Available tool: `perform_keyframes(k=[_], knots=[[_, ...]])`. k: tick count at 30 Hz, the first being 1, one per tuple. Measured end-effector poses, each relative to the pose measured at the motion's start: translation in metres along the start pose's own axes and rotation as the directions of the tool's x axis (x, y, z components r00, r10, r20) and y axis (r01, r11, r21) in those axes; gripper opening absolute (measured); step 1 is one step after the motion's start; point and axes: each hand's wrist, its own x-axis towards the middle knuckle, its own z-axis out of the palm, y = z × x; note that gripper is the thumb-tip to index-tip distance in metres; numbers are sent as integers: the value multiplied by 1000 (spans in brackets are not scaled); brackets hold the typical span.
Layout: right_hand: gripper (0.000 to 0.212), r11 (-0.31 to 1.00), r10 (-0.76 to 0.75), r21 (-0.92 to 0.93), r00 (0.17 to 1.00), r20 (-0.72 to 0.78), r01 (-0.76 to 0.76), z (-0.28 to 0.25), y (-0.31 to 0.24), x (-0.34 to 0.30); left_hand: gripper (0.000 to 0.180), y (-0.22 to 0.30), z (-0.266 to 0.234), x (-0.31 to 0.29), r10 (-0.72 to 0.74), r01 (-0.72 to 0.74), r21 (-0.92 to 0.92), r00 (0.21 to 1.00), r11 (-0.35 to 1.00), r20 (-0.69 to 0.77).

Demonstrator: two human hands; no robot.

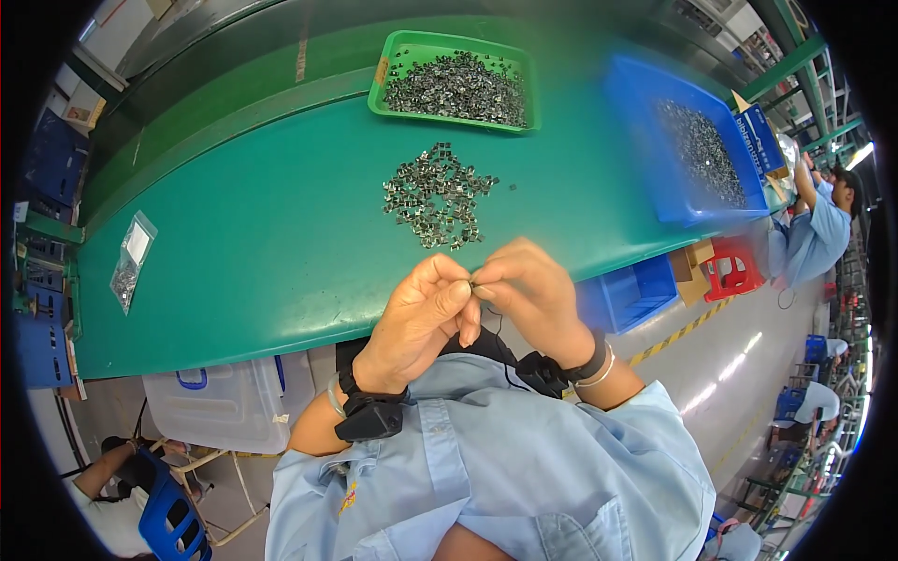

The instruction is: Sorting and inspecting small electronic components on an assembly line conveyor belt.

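My left hand (pixel 426 313) and my right hand (pixel 531 292) meet over the near edge of the green table. Between their thumbs and index fingertips is a tiny dark part (pixel 472 284), mostly covered by the fingers; its exact kind does not show. Both hands are pinched closed on it. Just beyond my fingers, a loose pile of small shiny metal parts (pixel 437 198) lies on the tabletop. Farther back stands a green tray (pixel 379 93) heaped with similar small metal parts (pixel 458 89).
A blue bin (pixel 636 131) of small parts stands at the right. On the left lies a clear plastic bag (pixel 134 257) with small pieces. Below the table are a blue crate (pixel 636 294), a red stool (pixel 732 269) and a clear storage box (pixel 220 402). Other people sit farther off.
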Motion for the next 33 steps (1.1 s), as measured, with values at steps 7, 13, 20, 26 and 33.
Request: perform_keyframes(k=[7, 13, 20, 26, 33], knots=[[21, 998, 21, 60, 999, 36, -23, -5, -1, -5, 13, -3, -2, -1, -36, 41, -64, 997, 997, 72], [24, 994, -87, -54, 993, 81, 92, -10, 2, -1, 13, 8, 5, -3, -46, 49, 118, 999, 992, -21], [22, 996, -72, -44, 997, 38, 74, -4, 2, -3, 14, 8, 6, -7, -35, 35, 43, 999, 998, 0], [19, 998, -33, 47, 999, 20, 32, 1, 1, -5, 15, -3, 2, -7, -41, 44, -120, 999, 992, 29], [18, 997, -38, 65, 999, 23, 37, 4, 3, -6, 15, 0, 0, -6, -64, 66, -74, 998, 995, 29]])
